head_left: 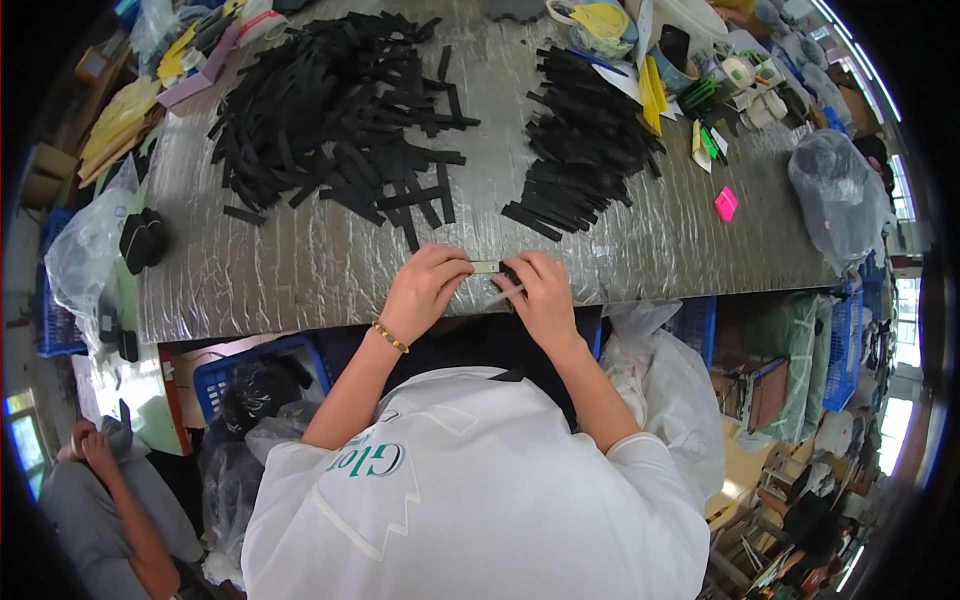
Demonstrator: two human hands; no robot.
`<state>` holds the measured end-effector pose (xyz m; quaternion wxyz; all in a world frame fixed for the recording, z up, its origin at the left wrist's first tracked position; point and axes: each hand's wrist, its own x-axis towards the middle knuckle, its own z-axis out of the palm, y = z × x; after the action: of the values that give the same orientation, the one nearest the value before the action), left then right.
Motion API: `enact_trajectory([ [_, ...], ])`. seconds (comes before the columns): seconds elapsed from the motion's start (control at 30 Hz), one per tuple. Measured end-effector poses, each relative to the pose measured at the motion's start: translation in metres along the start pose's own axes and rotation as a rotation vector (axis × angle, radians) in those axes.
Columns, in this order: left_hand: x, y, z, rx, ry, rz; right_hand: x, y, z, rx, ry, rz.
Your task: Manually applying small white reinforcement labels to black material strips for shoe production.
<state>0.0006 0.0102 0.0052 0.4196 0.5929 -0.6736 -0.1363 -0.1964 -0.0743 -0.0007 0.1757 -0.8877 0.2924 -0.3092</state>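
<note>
Close to the table's near edge, my left hand (428,283) pinches one end of a short silvery strip (485,267) with small dark marks. My right hand (541,297) is closed at the strip's other end, where a bit of black shows at the fingertips. A slim whitish stick (504,296) juts from the right fingers toward the left; its kind is unclear. Beyond my hands lies a big loose heap of black strips (300,110) at the left. Another pile of black strips (585,140), more neatly lined up, sits right of it.
At the far right are a pink tag-like piece (726,204), a clear plastic bag (835,190) and clutter with a dark phone-like object (675,45). Black pieces (144,241) sit at the left edge. Blue crates (215,385) stand underneath. Another person's arm (125,510) shows at lower left.
</note>
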Motion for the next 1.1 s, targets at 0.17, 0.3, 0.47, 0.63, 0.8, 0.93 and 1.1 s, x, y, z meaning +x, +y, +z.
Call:
enact_trajectory([
  [0.17,-0.003,0.003,0.004,0.019,-0.019,-0.029,-0.003,-0.008,0.01,-0.009,0.048,0.182],
  [0.3,-0.003,0.007,0.01,0.052,0.015,-0.028,-0.004,-0.012,0.011,0.035,0.057,0.253],
  [0.47,-0.001,0.006,0.012,0.051,0.013,-0.002,-0.005,-0.008,0.012,0.054,0.063,0.263],
  [0.63,0.001,0.011,0.008,0.074,-0.043,-0.009,0.015,-0.002,-0.009,0.312,0.157,0.265],
  [0.8,0.003,0.01,0.011,0.117,-0.044,0.022,0.015,0.005,-0.02,0.395,0.119,0.301],
  [0.93,0.003,0.01,0.01,0.136,-0.1,0.002,0.01,0.0,-0.013,0.61,-0.056,0.532],
  [1.1,0.004,0.011,0.011,0.157,-0.095,0.02,0.008,0.0,-0.008,0.564,-0.062,0.496],
])
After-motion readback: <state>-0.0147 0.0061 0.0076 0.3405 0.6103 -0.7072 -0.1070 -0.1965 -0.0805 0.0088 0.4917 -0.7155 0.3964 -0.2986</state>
